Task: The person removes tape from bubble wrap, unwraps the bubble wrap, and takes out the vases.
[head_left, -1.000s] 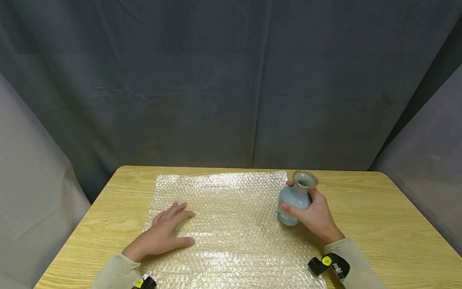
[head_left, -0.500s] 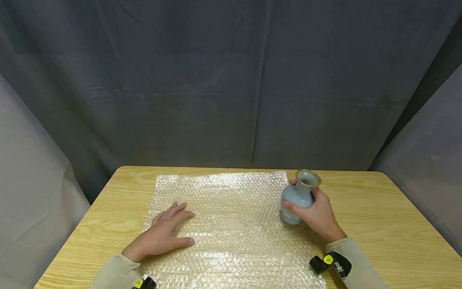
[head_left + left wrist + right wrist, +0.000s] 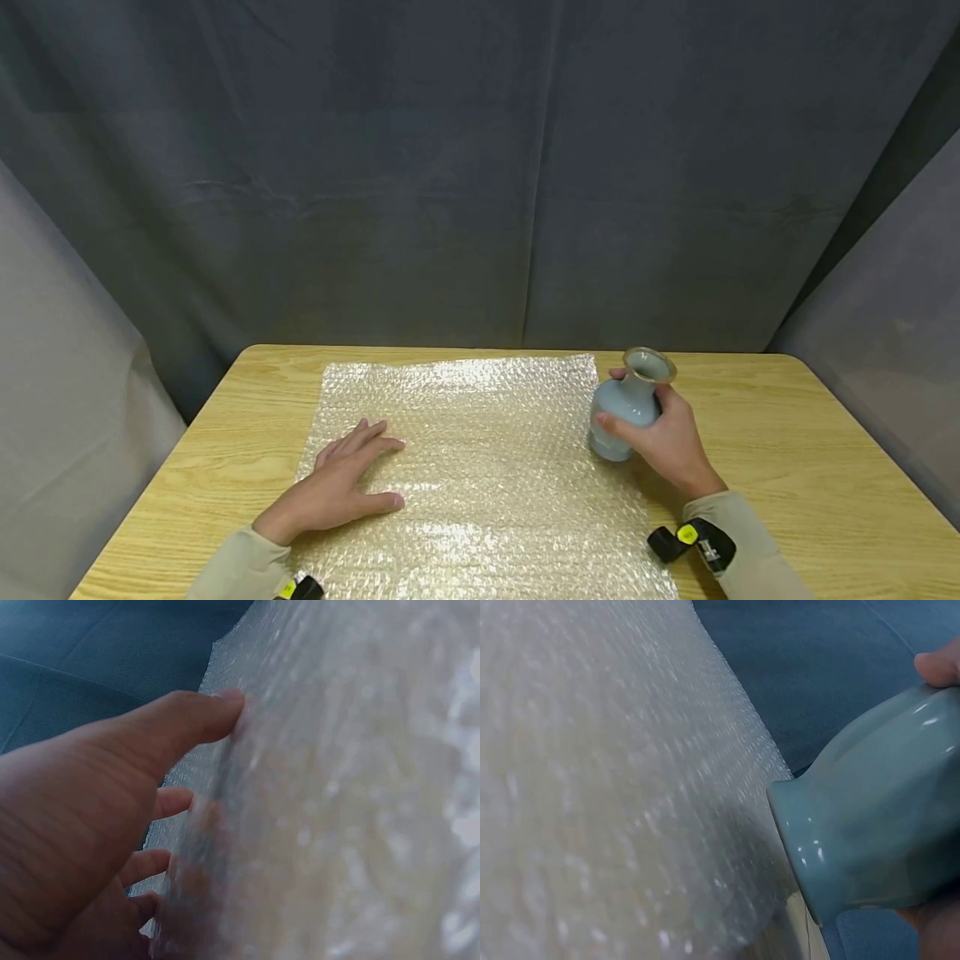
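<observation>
A pale blue-green ceramic vase (image 3: 626, 406) with a flared, brownish rim is in my right hand (image 3: 675, 442). The thumb and fingers grip its round body, and it leans a little to the right, over the right edge of a sheet of bubble wrap (image 3: 480, 467). In the right wrist view the base of the vase (image 3: 870, 817) shows apart from the wrap. My left hand (image 3: 337, 487) rests with spread fingers on the left part of the bubble wrap; in the left wrist view its thumb (image 3: 195, 716) touches the sheet.
The bubble wrap lies flat on a light wooden table (image 3: 795, 467) with rounded far corners. Behind the table hangs a dark grey curtain (image 3: 420, 183). Pale fabric panels (image 3: 67, 375) stand at both sides.
My right hand has carried the vase slightly to the right and up in the head view. The left hand and the bubble wrap have hardly moved.
</observation>
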`<state>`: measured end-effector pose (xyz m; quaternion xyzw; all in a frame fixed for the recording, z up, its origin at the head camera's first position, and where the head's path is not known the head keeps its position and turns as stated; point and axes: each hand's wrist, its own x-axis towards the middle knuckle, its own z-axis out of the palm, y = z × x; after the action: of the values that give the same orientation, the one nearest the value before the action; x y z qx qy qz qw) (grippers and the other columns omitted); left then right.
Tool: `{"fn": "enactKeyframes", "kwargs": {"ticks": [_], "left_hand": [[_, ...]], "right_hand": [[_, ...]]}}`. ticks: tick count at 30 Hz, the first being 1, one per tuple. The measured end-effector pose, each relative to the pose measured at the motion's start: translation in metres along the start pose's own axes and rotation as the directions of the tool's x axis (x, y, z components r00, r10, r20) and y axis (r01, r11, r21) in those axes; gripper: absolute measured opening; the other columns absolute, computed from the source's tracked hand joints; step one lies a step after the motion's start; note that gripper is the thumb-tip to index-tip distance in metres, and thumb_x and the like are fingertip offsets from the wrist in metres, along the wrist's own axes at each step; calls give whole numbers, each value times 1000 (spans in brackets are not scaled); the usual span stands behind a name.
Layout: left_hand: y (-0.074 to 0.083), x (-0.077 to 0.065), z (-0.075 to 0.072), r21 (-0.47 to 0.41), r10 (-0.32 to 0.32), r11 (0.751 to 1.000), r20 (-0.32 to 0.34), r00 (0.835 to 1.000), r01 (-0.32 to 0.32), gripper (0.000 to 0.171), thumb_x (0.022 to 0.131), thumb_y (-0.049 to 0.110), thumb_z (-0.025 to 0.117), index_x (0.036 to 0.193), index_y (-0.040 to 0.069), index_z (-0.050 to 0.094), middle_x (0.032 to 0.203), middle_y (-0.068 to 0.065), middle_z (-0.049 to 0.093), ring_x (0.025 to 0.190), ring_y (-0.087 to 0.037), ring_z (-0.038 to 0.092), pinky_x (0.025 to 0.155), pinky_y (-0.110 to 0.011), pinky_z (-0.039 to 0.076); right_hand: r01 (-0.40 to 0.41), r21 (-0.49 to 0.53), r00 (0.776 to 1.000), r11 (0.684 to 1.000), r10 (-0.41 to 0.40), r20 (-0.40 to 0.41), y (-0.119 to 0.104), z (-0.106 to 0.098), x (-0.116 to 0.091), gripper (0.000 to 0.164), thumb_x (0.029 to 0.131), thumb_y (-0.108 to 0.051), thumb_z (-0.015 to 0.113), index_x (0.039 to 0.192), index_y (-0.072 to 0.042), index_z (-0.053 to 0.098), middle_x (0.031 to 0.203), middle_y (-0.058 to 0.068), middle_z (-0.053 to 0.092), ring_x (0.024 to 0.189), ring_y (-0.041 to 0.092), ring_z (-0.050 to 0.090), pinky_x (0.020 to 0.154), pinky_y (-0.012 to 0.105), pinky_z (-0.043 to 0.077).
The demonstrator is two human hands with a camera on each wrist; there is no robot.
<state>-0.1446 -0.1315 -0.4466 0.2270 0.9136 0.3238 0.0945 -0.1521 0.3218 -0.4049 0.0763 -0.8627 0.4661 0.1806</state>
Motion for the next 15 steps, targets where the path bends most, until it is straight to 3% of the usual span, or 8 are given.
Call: {"fn": "enactKeyframes", "kwargs": {"ticks": [3, 9, 15], "left_hand": [[0, 0, 0, -2, 0, 1000, 1, 1000, 0, 71, 88, 60, 74, 147, 26, 54, 172, -13, 26, 162, -45, 9, 119, -77, 8], [1, -1, 0, -1, 3, 1000, -3, 1000, -3, 71, 88, 60, 74, 147, 26, 54, 172, -13, 26, 162, -45, 9, 119, -77, 8], [1, -1, 0, -5, 7, 1000, -6, 1000, -7, 71, 88, 59, 74, 147, 26, 54, 172, -14, 26, 162, -45, 9, 119, -77, 8]], "right_hand": [[3, -1, 1000, 1000, -3, -10, 1, -1, 1, 61, 85, -16, 86, 139, -14, 58, 133, -7, 66, 112, -13, 56, 90, 7, 46], [-10, -26, 1000, 1000, 9, -25, 6, -5, 3, 60, 85, -18, 86, 139, -14, 58, 132, -11, 65, 112, -12, 56, 90, 10, 46], [-27, -57, 999, 998, 26, -22, 9, -7, 4, 60, 87, -22, 84, 140, -16, 57, 136, -4, 63, 112, -12, 54, 90, 13, 46]]}}
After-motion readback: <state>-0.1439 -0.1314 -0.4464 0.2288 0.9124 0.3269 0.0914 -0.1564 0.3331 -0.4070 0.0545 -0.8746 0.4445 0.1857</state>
